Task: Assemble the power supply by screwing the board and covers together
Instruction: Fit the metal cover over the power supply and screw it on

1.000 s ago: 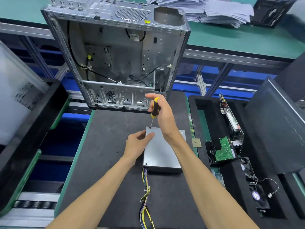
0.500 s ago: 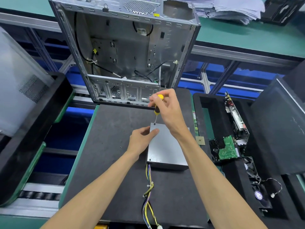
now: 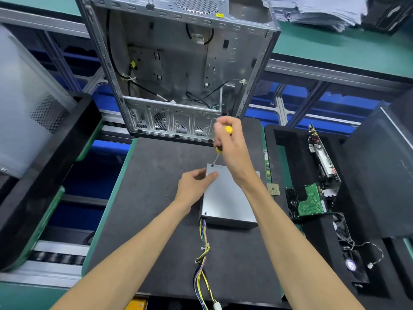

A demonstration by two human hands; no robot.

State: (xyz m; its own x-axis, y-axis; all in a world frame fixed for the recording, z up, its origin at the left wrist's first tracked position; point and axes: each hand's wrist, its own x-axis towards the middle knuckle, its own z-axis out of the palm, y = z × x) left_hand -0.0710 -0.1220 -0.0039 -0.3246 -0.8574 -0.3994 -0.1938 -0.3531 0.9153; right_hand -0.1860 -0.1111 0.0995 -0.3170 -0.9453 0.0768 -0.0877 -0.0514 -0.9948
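A grey metal power supply (image 3: 225,198) lies flat on the dark mat (image 3: 152,215), its bundle of coloured wires (image 3: 203,258) trailing toward me. My right hand (image 3: 232,151) grips a yellow-and-black screwdriver (image 3: 220,145), whose tip stands on a screw (image 3: 212,165) at the cover's far left corner. My left hand (image 3: 194,183) rests at the box's left edge, thumb pressed on the top cover, fingers curled beside it. A second screw (image 3: 205,213) sits in the near left corner.
An open computer case (image 3: 178,70) stands just behind the mat. A black foam tray (image 3: 290,139) at right holds circuit boards (image 3: 310,200) and a fan (image 3: 350,262). A small chip (image 3: 273,189) lies by the box. A loose screw (image 3: 166,195) lies on the mat at left.
The view has shifted slightly, so the scene sits a little lower. My right hand has kept the screwdriver on the corner screw, its fingers shifting on the handle. The left hand stays at the box's edge.
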